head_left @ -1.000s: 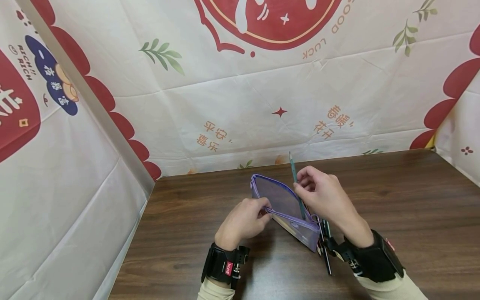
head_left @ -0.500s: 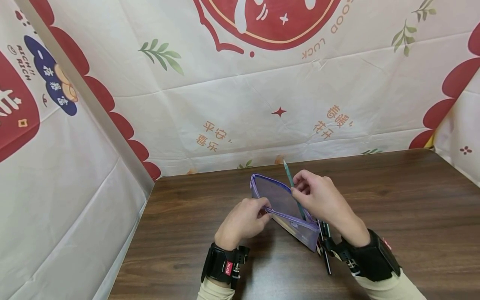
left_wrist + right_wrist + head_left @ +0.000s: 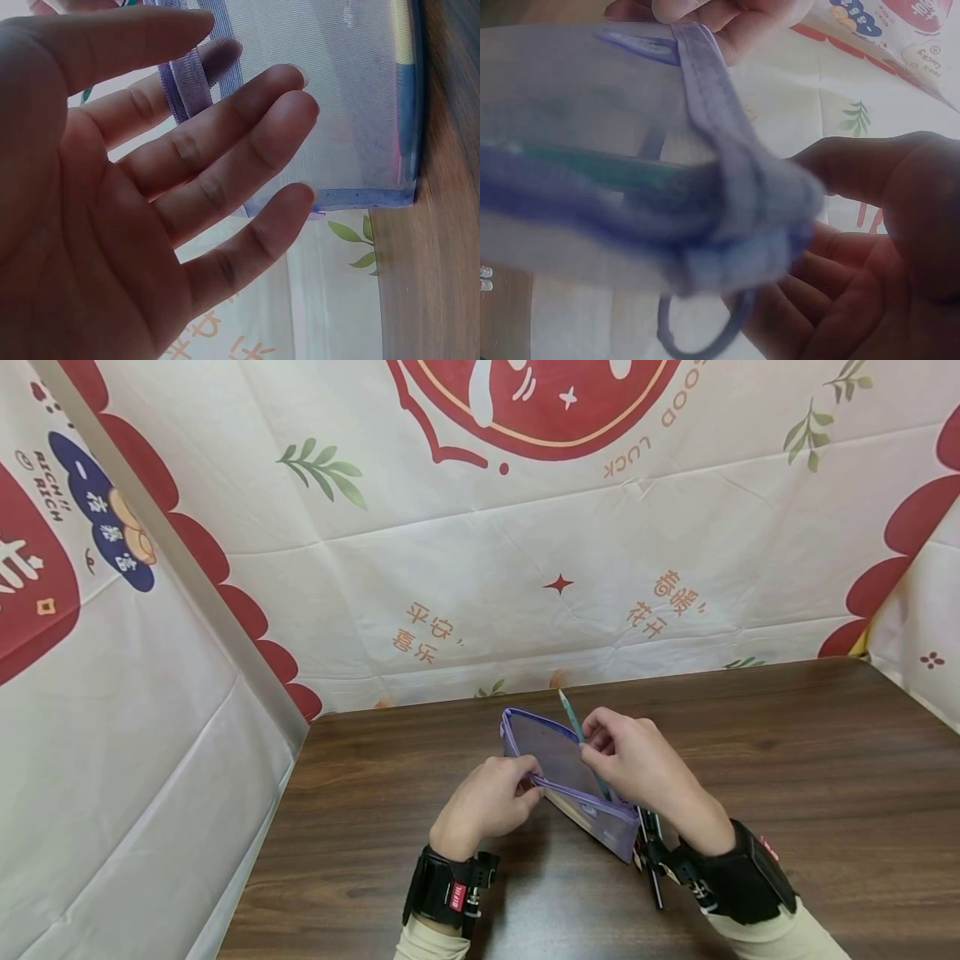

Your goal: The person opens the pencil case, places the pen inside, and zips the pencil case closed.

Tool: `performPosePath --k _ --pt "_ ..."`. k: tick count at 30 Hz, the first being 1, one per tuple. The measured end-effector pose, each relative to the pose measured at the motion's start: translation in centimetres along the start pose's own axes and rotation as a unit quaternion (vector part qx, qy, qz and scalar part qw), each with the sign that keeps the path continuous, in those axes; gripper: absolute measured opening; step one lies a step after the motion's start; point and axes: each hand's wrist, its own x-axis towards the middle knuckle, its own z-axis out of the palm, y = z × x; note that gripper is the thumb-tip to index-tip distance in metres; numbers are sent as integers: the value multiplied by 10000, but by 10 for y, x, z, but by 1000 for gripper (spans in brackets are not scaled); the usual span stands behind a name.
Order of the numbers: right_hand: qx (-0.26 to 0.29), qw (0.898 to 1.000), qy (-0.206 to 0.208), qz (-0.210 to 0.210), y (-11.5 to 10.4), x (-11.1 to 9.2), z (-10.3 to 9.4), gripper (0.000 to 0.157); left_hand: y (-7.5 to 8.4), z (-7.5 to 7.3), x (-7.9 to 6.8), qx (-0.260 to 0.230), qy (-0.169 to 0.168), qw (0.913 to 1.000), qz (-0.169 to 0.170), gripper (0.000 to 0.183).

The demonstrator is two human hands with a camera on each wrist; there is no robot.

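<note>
At the left of the worktop (image 3: 337, 827), the near rim of a purple mesh pouch (image 3: 553, 752) is being pinched by the left hand (image 3: 486, 806) between thumb and forefinger, while its other fingers are being held out loosely. Through the mesh along the bottom seam, a yellow-and-blue strip (image 3: 405, 75) is showing; what it belongs to cannot be told. The pouch is lying just right of the left hand, its long axis running from far left to near right, and its mouth is gaping upward. Above the right half of that mouth, a teal pencil (image 3: 572, 714) is being pinched by the right hand (image 3: 643, 760) between thumb and fingers. The pencil is leaning, its pale tip pointing up and to the far left, its lower end reaching down into the mouth near the pouch's right end. This relation is the one that seems to matter most: the pencil is slanting the same way as the pouch's length but more steeply, and the right hand is much the nearer of the two hands. At the right end a purple loop (image 3: 664, 326) is hanging, and beside it loose pens (image 3: 655, 885) are lying on the worktop, partly being hidden by the right wrist.
</note>
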Motion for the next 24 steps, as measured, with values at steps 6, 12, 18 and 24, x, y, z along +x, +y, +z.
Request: performPosePath --k 6,12,18,24 --pt "-29 10000 -83 14 -1 -1 2 10 -1 0 1 54 25 10000 57 4" --pt "-62 9999 -91 -6 -1 -1 3 10 0 0 1 86 63 9999 115 5" --pt "-177 9998 -53 47 0 -1 6 10 0 0 1 69 45 9999 108 5" --pt "-337 9994 -49 -9 1 -1 8 10 0 0 0 20 11 10000 49 5"
